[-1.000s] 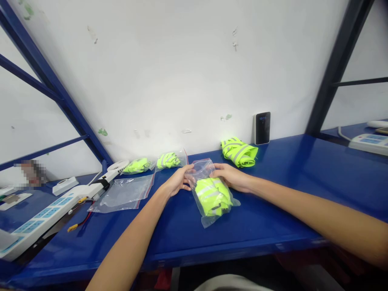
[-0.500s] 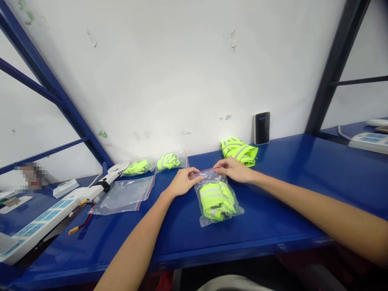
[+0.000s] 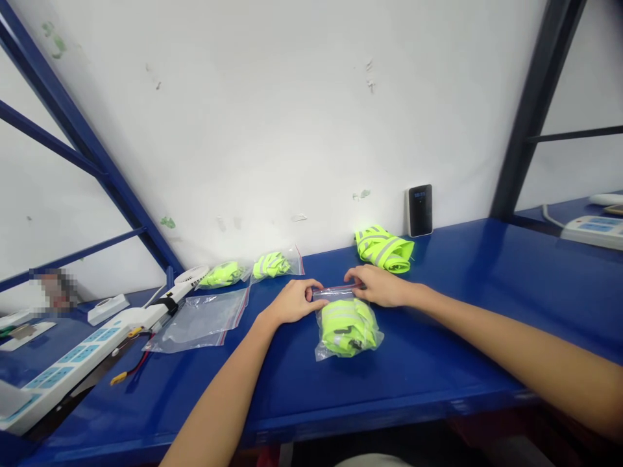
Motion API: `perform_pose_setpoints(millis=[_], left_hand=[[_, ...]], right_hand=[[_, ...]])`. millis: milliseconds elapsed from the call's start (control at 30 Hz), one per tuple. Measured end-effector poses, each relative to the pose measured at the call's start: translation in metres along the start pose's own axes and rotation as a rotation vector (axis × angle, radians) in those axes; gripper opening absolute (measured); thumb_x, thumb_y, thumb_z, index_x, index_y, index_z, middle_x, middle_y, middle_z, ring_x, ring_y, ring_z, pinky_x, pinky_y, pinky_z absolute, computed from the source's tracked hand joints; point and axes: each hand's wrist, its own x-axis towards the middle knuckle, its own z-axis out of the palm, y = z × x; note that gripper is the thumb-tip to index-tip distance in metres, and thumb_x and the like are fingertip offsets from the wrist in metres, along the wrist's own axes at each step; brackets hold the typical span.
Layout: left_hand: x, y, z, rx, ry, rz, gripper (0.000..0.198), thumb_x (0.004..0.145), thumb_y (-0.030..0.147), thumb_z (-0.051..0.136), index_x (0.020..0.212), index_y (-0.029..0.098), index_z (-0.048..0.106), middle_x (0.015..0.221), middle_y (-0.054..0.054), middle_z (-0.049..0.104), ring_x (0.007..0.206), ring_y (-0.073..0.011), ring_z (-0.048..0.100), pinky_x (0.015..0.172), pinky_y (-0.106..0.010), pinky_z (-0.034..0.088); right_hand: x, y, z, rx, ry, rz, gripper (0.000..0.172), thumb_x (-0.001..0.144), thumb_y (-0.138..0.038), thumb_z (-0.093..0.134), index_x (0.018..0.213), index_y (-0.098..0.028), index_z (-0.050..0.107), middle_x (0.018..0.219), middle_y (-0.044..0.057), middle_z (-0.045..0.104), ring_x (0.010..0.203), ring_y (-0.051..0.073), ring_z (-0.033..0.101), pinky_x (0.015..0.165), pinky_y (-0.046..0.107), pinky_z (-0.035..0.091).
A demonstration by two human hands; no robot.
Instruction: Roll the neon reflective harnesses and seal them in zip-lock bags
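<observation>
1. From my remote feed, I saw the left hand (image 3: 293, 301) and right hand (image 3: 383, 287) pinching opposite ends of a clear plastic bag (image 3: 322, 352) at its red-edged mouth.
2. Inside, a neon-yellow, grey-striped fabric bundle (image 3: 348, 319) lay nearer the blue bench's (image 3: 389, 383) front edge than both grips.

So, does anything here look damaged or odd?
The wall looks scarred: chips and green patches break its white surface. Also, one yellow bundle lies unbagged beside the black device, while three others sit in bags.
</observation>
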Motion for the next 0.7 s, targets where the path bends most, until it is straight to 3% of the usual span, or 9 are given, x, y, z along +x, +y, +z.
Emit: perform_pose_setpoints(millis=[167, 267, 367, 467, 600, 700], left_hand=[[-0.001, -0.005, -0.001, -0.054, 0.027, 0.001, 0.047, 0.08, 0.057, 0.059, 0.105, 0.019, 0.071, 0.064, 0.0, 0.055, 0.058, -0.0137, 0.049, 0.055, -0.025, 0.033], [-0.001, -0.009, -0.001, -0.179, 0.03, -0.032, 0.045, 0.087, 0.054, 0.051, 0.101, 0.016, 0.072, 0.061, 0.0, 0.055, 0.056, -0.0134, 0.046, 0.054, -0.025, 0.032], [0.0, -0.012, -0.002, -0.259, 0.042, -0.079, 0.04, 0.085, 0.049, 0.055, 0.094, 0.014, 0.071, 0.061, 0.0, 0.055, 0.056, -0.0127, 0.044, 0.054, -0.024, 0.032], [0.001, -0.014, -0.002, -0.32, 0.032, -0.098, 0.034, 0.083, 0.045, 0.059, 0.087, 0.014, 0.069, 0.063, 0.0, 0.055, 0.056, -0.0117, 0.044, 0.055, -0.024, 0.033], [0.001, -0.01, 0.002, -0.317, 0.08, -0.066, 0.028, 0.084, 0.041, 0.059, 0.085, 0.014, 0.067, 0.066, 0.0, 0.057, 0.057, -0.0117, 0.046, 0.056, -0.024, 0.035], [0.003, -0.003, 0.008, -0.296, 0.131, -0.026, 0.026, 0.085, 0.039, 0.057, 0.088, 0.015, 0.067, 0.075, -0.003, 0.063, 0.064, -0.0135, 0.052, 0.061, -0.025, 0.04]], right_hand=[[0.004, 0.001, -0.001, 0.089, -0.026, 0.053, 0.014, 0.075, -0.017, 0.06, 0.084, -0.017, 0.07, 0.087, 0.008, 0.069, 0.077, 0.021, 0.062, 0.068, 0.029, 0.046], [0.005, 0.0, -0.004, 0.102, 0.042, 0.039, 0.014, 0.071, -0.014, 0.062, 0.08, -0.017, 0.072, 0.085, 0.007, 0.069, 0.075, 0.021, 0.062, 0.066, 0.028, 0.046], [0.006, 0.001, -0.005, 0.132, 0.101, 0.016, 0.015, 0.072, -0.014, 0.061, 0.081, -0.015, 0.073, 0.085, 0.007, 0.07, 0.076, 0.021, 0.062, 0.068, 0.028, 0.046], [0.006, 0.002, -0.006, 0.218, 0.071, 0.014, 0.016, 0.075, -0.021, 0.063, 0.085, -0.015, 0.073, 0.085, 0.007, 0.071, 0.077, 0.02, 0.062, 0.069, 0.029, 0.046], [0.006, 0.003, -0.009, 0.285, 0.018, 0.021, 0.03, 0.076, -0.041, 0.067, 0.093, -0.016, 0.072, 0.084, 0.006, 0.071, 0.074, 0.02, 0.062, 0.065, 0.029, 0.045], [0.006, 0.002, -0.012, 0.252, 0.032, 0.016, 0.034, 0.073, -0.041, 0.071, 0.095, -0.016, 0.072, 0.089, 0.007, 0.071, 0.079, 0.021, 0.063, 0.068, 0.03, 0.046]])
